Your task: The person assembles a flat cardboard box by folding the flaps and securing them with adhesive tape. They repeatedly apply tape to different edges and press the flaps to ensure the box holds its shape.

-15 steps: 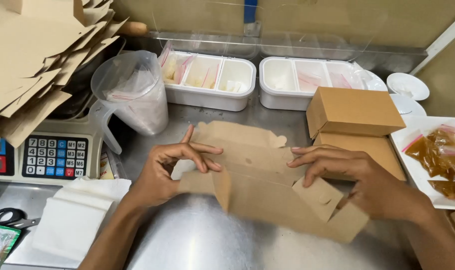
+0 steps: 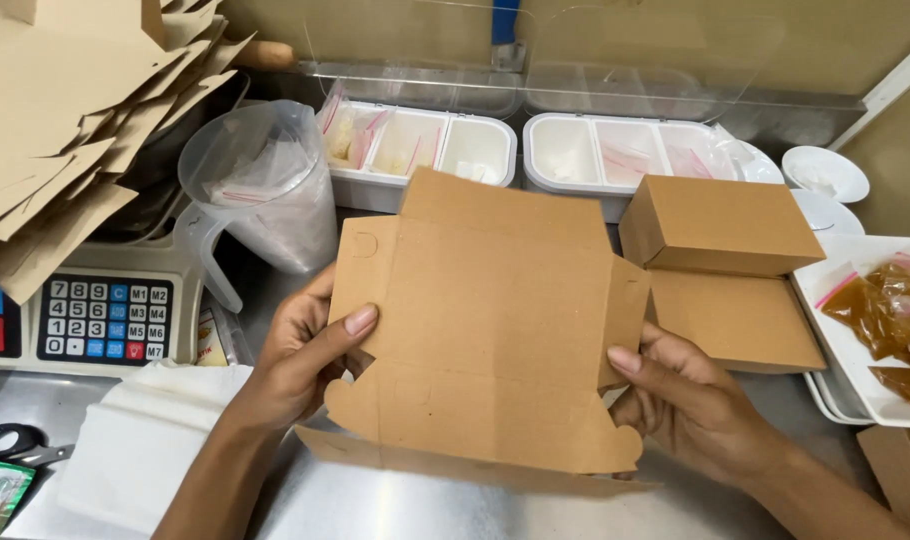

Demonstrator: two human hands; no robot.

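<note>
Both the left hand (image 2: 300, 365) and right hand (image 2: 690, 405) gripped a flat cardboard box blank (image 2: 490, 320) at the frame's centre.

A food shop's packing station is indicated: a steel desk (image 2: 455, 505) is crowded with a weighing scale (image 2: 100, 315), stacked flat cardboard blanks (image 2: 55, 110), folded takeaway boxes (image 2: 720, 225), compartment tubs of sachets (image 2: 420, 150) and bagged brown sauce (image 2: 885, 310).

Brown cardboard box blank (image 2: 495, 330); white compartment trays (image 2: 455, 150); clear jug (image 2: 265, 190); amber sauce bags (image 2: 880, 310).
</note>
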